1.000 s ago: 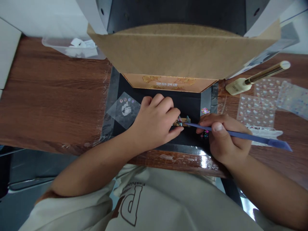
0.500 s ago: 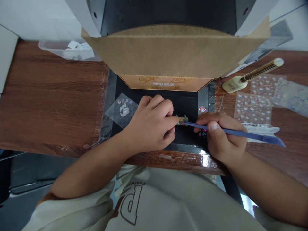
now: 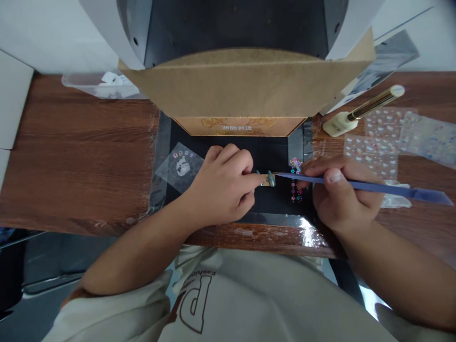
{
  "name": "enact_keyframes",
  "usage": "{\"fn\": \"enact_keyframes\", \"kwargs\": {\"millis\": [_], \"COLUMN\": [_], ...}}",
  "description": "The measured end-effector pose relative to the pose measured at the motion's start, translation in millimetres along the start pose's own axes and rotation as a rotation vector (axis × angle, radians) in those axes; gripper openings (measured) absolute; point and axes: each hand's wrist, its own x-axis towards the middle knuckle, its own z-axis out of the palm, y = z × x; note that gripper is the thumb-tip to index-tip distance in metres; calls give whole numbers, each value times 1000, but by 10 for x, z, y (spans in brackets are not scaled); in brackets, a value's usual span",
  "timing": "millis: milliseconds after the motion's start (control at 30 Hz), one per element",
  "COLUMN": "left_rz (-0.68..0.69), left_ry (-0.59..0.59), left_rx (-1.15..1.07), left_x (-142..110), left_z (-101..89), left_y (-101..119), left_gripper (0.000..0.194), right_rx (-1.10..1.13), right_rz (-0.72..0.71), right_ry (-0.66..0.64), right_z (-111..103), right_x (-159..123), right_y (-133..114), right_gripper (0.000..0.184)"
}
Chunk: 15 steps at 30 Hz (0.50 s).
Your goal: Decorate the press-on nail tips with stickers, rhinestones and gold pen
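Observation:
My left hand (image 3: pixel 226 185) is closed over a small tan strip (image 3: pixel 265 182) on the black mat, pressing it with the fingertips. Teal false nails (image 3: pixel 271 178) stand on that strip, partly hidden by my fingers. Between thumb and fingers, my right hand (image 3: pixel 344 194) grips long blue-purple tweezers (image 3: pixel 390 188). Their pointed tip is just right of the rightmost nail; whether it holds anything is too small to tell. A column of colourful flower-shaped gems (image 3: pixel 294 187) lies under and beside the tweezers. To the left of my left hand is a clear sheet (image 3: pixel 183 166) with small stickers.
An orange box (image 3: pixel 238 126) under a cardboard panel (image 3: pixel 242 90) stands behind the mat. At right are a cream bottle with a gold cap (image 3: pixel 340 124), sticker sheets (image 3: pixel 372 147) and a clear bag (image 3: pixel 427 140). A clear tray (image 3: pixel 83 85) sits at back left.
My right hand has shifted right with the tweezers, whose tip drew back from over the strip. More of the gem column and the rightmost nail now show. My left hand stays nearly in place.

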Motion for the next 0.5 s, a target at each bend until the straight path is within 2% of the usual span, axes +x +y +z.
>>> {"fn": "enact_keyframes", "kwargs": {"millis": [100,400,500], "left_rz": [-13,-38,-41], "left_ry": [4,81,77], "left_rx": [6,-20,-21], "left_x": [14,29,56], "left_z": [24,36,50], "left_y": [2,-13,-1], "left_gripper": [20,19,17], "right_rx": [62,114,113], "right_rz": [-60,-125,-151], "right_ry": [101,109,175], "right_z": [32,61,76], "right_x": [27,70,69], "right_y": [56,55,43], "right_gripper": [22,21,20]}}
